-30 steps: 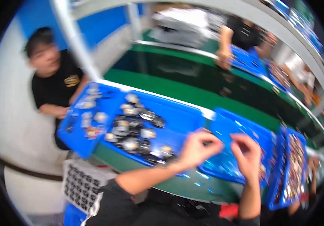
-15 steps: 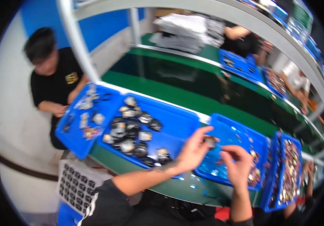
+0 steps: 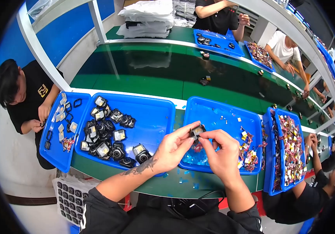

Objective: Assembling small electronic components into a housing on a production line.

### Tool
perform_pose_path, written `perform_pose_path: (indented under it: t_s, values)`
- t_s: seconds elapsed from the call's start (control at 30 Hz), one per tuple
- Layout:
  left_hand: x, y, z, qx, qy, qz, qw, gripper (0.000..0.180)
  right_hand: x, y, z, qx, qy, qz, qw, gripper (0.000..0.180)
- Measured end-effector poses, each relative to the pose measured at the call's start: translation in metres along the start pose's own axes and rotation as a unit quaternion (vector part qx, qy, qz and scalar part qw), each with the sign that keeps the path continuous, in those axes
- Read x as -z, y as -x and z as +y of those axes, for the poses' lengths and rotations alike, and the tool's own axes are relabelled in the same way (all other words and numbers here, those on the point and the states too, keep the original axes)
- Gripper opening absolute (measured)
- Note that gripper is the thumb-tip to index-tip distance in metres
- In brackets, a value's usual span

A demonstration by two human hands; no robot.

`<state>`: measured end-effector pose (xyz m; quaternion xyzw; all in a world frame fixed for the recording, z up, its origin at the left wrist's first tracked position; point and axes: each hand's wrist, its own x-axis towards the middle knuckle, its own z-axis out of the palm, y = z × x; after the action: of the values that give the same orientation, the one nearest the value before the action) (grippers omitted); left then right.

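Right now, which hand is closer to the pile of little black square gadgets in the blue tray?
Left. The left hand hovers just right of the pile of black square gadgets; the right hand is farther right, over the next blue tray.

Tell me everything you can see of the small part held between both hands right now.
The small dark part is squarish and blackish with a paler, shiny face, perhaps plastic. It is held above the near edge of the blue tray, pinched by the left hand and right hand at their fingertips. Finer detail is too small to tell.
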<state>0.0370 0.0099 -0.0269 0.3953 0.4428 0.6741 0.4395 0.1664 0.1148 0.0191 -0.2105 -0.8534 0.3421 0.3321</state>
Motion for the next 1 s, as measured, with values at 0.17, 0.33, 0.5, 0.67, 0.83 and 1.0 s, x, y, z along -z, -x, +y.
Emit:
perform_pose_path:
  t_s: [0.17, 0.33, 0.5, 0.67, 0.83, 1.0]
  values:
    - [0.000, 0.001, 0.000, 0.004, 0.005, -0.003, 1.000, 0.048, -0.006, 0.000, -0.003, -0.052, -0.073, -0.017, 0.996, 0.009]
    - [0.002, 0.000, 0.001, 0.000, 0.006, -0.012, 1.000, 0.047, -0.010, -0.002, -0.001, -0.068, -0.092, -0.009, 0.993, 0.007]
    - [0.002, 0.003, 0.000, -0.020, -0.018, -0.013, 1.000, 0.047, -0.011, -0.004, 0.001, -0.051, -0.091, -0.015, 0.994, 0.007]
    - [-0.002, 0.004, 0.000, 0.014, 0.002, -0.047, 0.999, 0.046, 0.002, -0.007, 0.000, 0.024, 0.019, -0.017, 0.999, 0.013]
    - [-0.003, 0.005, -0.004, -0.020, 0.044, -0.029, 0.998, 0.046, -0.004, -0.005, 0.000, -0.039, -0.018, 0.018, 0.999, 0.024]
    - [-0.002, 0.000, 0.001, -0.027, 0.032, 0.001, 0.999, 0.046, -0.006, 0.002, 0.008, -0.048, -0.114, 0.017, 0.992, 0.034]
